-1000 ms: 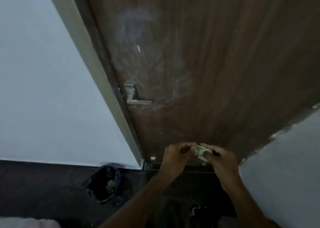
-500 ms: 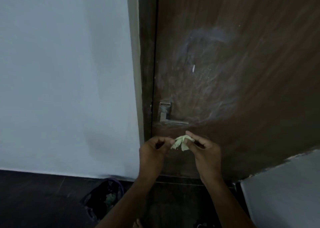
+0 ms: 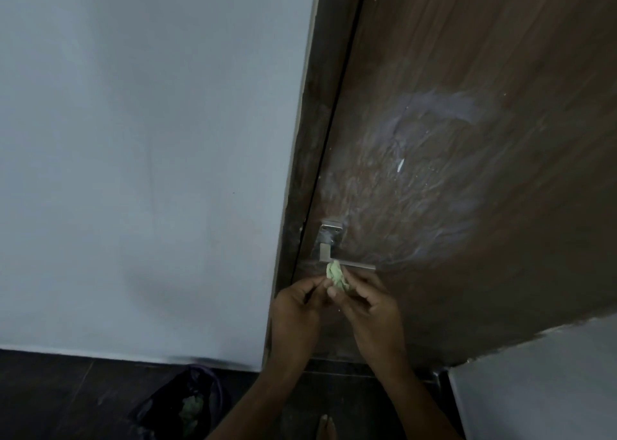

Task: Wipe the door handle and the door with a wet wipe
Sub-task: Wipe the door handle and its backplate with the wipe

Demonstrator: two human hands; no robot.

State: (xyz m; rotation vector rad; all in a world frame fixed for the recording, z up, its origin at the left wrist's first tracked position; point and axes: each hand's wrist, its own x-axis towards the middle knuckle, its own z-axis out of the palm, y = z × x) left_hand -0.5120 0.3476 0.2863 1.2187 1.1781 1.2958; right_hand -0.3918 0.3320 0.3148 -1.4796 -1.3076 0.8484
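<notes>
A dark brown wooden door (image 3: 484, 72) fills the right half, with whitish smears above its metal lever handle (image 3: 334, 249). A crumpled pale green wet wipe (image 3: 336, 274) sits just under the lever's inner end and touches it. My right hand (image 3: 367, 309) pinches the wipe from below. My left hand (image 3: 297, 309) is close beside it, fingertips bent toward the wipe; whether they grip it is unclear.
A white wall (image 3: 150, 155) stands left of the door frame (image 3: 300, 139). On the dark floor below sits a black bin bag (image 3: 182, 406) with green wipes inside. A white surface (image 3: 541, 383) juts in at bottom right.
Both hands have risen with the wipe from below the handle up to it. The view has closed in on the door, and the wipe now meets the lever.
</notes>
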